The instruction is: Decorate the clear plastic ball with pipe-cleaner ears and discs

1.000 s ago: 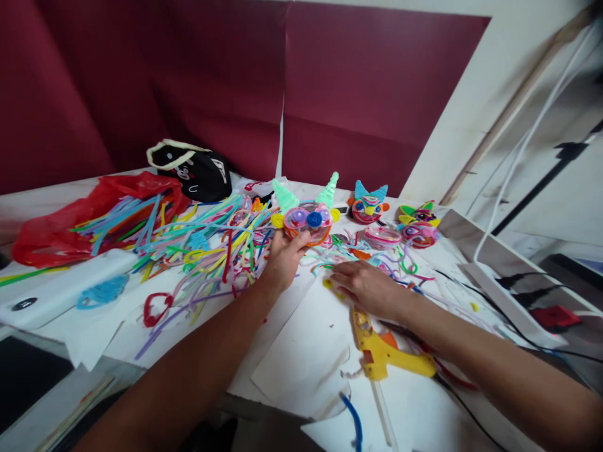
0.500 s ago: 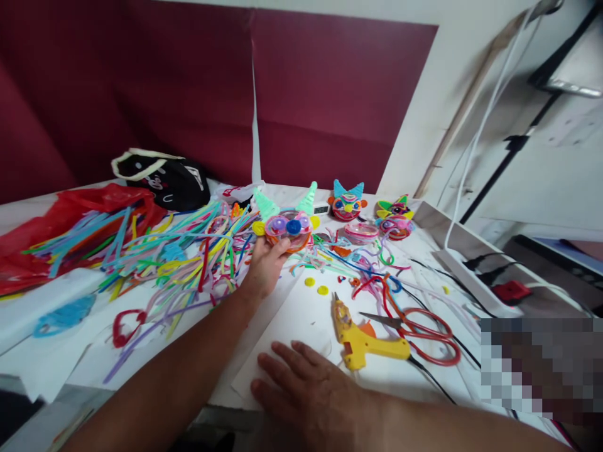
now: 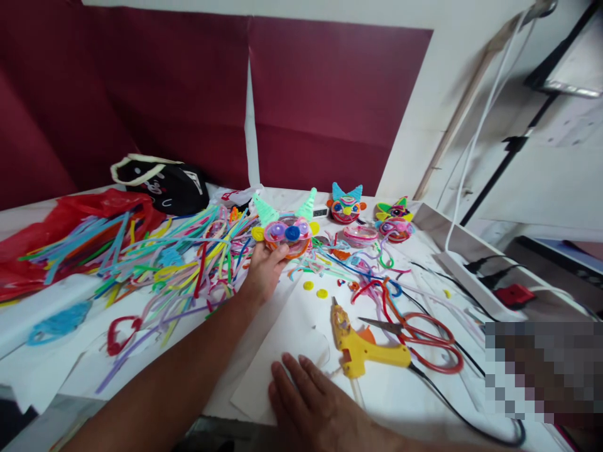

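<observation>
My left hand (image 3: 264,270) reaches forward, its fingers closed on the lower edge of a pipe-cleaner animal face (image 3: 287,237). The face has mint green horns or ears, lilac eyes, a blue nose and yellow discs at its sides; part of its underside is hidden by my fingers. Lying flat on the white paper (image 3: 264,370) near the front edge is my right hand (image 3: 311,402), fingers stretched out and holding nothing. To its right rest a yellow hot glue gun (image 3: 372,353) and red-handled scissors (image 3: 424,336). Two small yellow discs (image 3: 315,289) lie between the hands.
Loose pipe cleaners (image 3: 188,257) cover the left side, beside a red plastic bag (image 3: 94,204) and a black bag (image 3: 164,188). Finished faces, one with blue ears (image 3: 347,206), stand at the back right. A power strip (image 3: 480,289) and cables run along the right.
My right hand has shifted slightly to the right and nearer the front edge. My left hand still grips the face. The view has moved slightly.
</observation>
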The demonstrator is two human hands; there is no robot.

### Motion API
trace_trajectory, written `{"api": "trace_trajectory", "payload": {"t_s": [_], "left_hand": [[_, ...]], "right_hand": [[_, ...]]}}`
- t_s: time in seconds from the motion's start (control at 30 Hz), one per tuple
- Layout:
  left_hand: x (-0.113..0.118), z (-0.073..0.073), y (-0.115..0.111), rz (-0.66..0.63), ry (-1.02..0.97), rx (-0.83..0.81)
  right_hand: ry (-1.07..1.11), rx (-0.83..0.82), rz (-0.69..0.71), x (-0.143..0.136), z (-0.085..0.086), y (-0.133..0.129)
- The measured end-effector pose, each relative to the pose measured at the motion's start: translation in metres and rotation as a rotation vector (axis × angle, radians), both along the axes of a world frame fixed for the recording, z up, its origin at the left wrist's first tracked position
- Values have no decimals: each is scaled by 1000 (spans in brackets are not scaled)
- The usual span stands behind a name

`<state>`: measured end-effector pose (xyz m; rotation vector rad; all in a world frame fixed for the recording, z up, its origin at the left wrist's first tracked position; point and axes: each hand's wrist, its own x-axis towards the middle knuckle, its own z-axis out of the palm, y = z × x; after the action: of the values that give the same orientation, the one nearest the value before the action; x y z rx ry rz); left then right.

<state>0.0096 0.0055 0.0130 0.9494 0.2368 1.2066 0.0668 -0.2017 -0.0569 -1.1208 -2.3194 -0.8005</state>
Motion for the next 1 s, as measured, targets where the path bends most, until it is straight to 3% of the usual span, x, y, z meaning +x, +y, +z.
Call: {"api": "trace_trajectory", "payload": {"t_s": [0.13, 0.37, 0.6, 0.83, 1.0], "left_hand": [[0, 0, -1, 1, 3, -4], [0, -5, 1, 1, 1, -24], [2, -4, 0, -2, 5, -29], [1, -3, -5, -44, 18, -5], [0, -2, -6, -50, 24, -10]], "right_hand": [[-17, 23, 18, 9, 6, -6], [-195, -103, 62, 33, 31, -19], [-154, -56, 38, 46, 21, -27], [-43, -105, 57, 56, 34, -33], [59, -150, 15, 59, 30, -28]]}}
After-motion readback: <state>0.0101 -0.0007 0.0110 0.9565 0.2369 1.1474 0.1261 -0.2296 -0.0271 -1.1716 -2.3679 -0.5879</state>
